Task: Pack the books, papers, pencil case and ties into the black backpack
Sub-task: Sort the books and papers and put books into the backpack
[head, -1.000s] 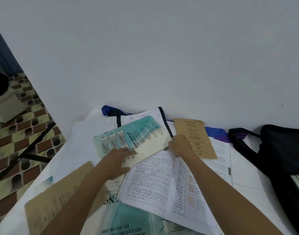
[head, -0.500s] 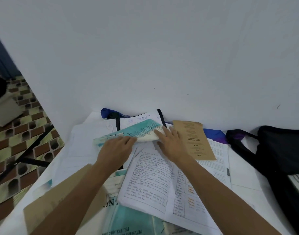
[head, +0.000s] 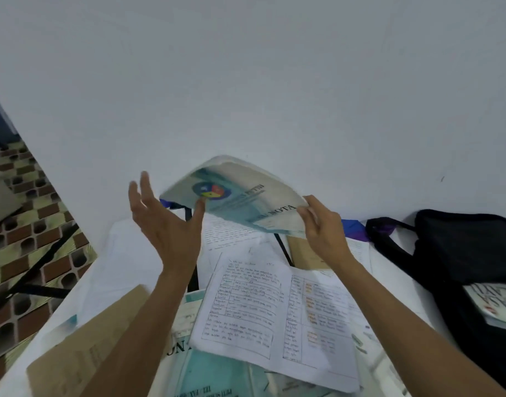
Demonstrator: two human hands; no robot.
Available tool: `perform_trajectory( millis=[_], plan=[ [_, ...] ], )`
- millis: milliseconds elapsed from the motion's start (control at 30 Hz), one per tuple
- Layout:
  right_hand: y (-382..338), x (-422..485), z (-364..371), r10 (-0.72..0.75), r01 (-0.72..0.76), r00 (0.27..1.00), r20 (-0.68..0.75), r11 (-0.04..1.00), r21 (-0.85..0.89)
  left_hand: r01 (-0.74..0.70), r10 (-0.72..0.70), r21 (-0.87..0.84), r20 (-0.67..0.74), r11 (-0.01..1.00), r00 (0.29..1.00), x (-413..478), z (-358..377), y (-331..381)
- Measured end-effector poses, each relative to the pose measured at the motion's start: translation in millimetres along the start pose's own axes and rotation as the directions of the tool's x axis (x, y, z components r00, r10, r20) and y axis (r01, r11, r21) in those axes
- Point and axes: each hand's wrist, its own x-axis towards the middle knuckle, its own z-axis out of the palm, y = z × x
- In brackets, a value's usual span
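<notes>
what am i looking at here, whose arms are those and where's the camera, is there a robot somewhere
There is no robot here. These are a person's two bare arms, filmed by a wide-angle camera worn on that person's head and looking forward and down. That is why the arms come in from the bottom edge.

The right hand grips a teal-and-white book by its edge. The book is raised above the table and tilted. The left hand is open with its fingers spread and its thumb against the book's cover.

Below them lie handwritten sheets, a brown booklet and more teal books, loosely overlapping. On the right is the black backpack, where all of this is to be packed. The raised book is blurred, so little of its title can be read.
</notes>
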Motion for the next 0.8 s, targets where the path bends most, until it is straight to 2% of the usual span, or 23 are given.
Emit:
perform_trajectory(
  millis=[67,100,133,167,200,267,333,467,567,700,800],
  plan=[
    [-8.6,-8.1,-17.9,0.091,-0.091,0.996,0.011,0.976,0.199,0.258,-0.203,-0.269,0.216,0.928,0.955,-0.5,9.9,12.9],
    [-14.6,-13.0,-27.0,0.122,-0.125,0.992,0.03,0.951,0.281,0.404,-0.262,-0.346,0.39,0.847,0.883,0.6,15.6,17.5],
    [-18.3,-18.4,-34.9,0.148,-0.159,0.987,0.056,0.925,0.345,0.525,-0.268,-0.367,0.56,0.768,0.784,0.8,21.5,21.2],
    [-20.7,-24.5,-43.0,0.172,-0.193,0.981,0.087,0.893,0.406,0.576,-0.231,-0.359,0.666,0.734,0.709,-1.3,27.7,25.3],
    [-22.4,-29.6,-49.1,0.195,-0.228,0.974,0.119,0.854,0.467,0.569,-0.177,-0.378,0.7,0.73,0.692,-3.6,31.6,29.5],
    [-22.9,-38.6,-58.2,0.234,-0.276,0.961,0.147,0.798,0.536,0.524,-0.089,-0.474,0.676,0.708,0.731,-12.7,33.1,41.5],
    [-24.2,-46.4,-65.1,0.264,-0.274,0.959,0.099,0.791,0.548,0.497,-0.03,-0.553,0.648,0.669,0.761,-27.3,29.2,55.4],
    [-21.8,-63.2,-70.5,0.38,-0.282,0.924,-0.051,0.764,0.58,0.473,0.032,-0.577,0.655,0.665,0.755,-58.1,28.5,68.7],
    [-8.9,-82.7,-66.8,0.474,-0.364,0.88,-0.037,0.721,0.589,0.487,-0.013,-0.491,0.695,0.722,0.719,-80.5,33.4,57.5],
    [11.5,-107.6,-56.2,0.586,-0.469,0.81,0.011,0.637,0.612,0.454,-0.088,-0.278,0.768,0.846,0.635,-114.0,42.7,25.2],
    [18.6,-112.5,-55.8,0.623,-0.496,0.782,0.024,0.598,0.63,0.447,-0.122,-0.211,0.785,0.869,0.607,-125.8,48.7,16.7]
  ],
)
